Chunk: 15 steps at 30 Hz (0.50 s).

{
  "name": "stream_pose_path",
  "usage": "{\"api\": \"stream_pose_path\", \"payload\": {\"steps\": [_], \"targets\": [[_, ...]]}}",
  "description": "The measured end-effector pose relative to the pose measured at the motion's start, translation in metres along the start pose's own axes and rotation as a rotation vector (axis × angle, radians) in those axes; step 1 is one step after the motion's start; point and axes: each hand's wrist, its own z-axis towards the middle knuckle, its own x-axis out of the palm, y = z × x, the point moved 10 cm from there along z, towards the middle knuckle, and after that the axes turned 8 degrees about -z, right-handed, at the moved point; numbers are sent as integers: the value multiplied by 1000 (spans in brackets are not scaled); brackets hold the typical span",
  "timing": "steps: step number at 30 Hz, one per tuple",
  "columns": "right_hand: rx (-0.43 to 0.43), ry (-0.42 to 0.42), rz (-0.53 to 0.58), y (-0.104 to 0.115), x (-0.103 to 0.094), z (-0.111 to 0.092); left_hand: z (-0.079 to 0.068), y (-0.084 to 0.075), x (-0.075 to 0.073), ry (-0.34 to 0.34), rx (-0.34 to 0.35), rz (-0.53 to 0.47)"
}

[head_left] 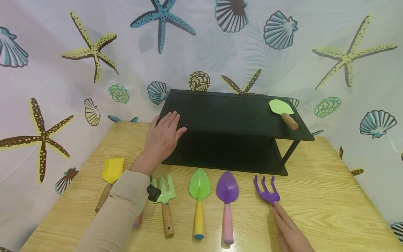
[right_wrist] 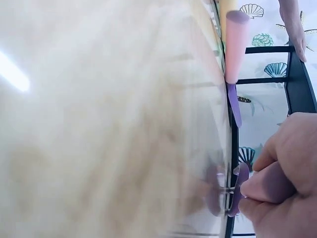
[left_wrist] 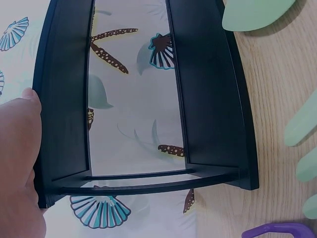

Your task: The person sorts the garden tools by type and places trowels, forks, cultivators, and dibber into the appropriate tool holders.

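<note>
My left hand (head_left: 162, 138) rests with its fingers straight on the left end of the black two-tier rack's top shelf (head_left: 217, 110). Its thumb lies along the front edge. At the lower right, my right hand (head_left: 292, 229) grips a purple hand fork (head_left: 269, 195) by its pink handle (right_wrist: 270, 184), tines towards the rack. A light green trowel (head_left: 280, 105) with a wooden handle lies on the right end of the top shelf. Closest to the held fork on the table is a purple trowel (head_left: 227, 187) with a pink handle.
Left along the table (head_left: 324, 196) lie a green trowel (head_left: 199, 185) with a yellow handle, a pale green hand fork (head_left: 168, 217) and a yellow scoop (head_left: 112, 169). A pink handle (head_left: 136, 222) is mostly hidden by the left sleeve. A patterned curtain (head_left: 201, 45) hangs behind.
</note>
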Motion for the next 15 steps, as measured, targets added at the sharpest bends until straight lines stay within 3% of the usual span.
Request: {"api": "stream_pose_path", "payload": {"steps": [1,4,15], "targets": [[-70,-83,-91,6,-9,1,0,0,0,1,-1,1],[-124,-152,-126,10,-19,6,0,0,0,5,-2,1],[-70,-146,-134,3,-34,34,0,1,0,12,-8,-1]]}}
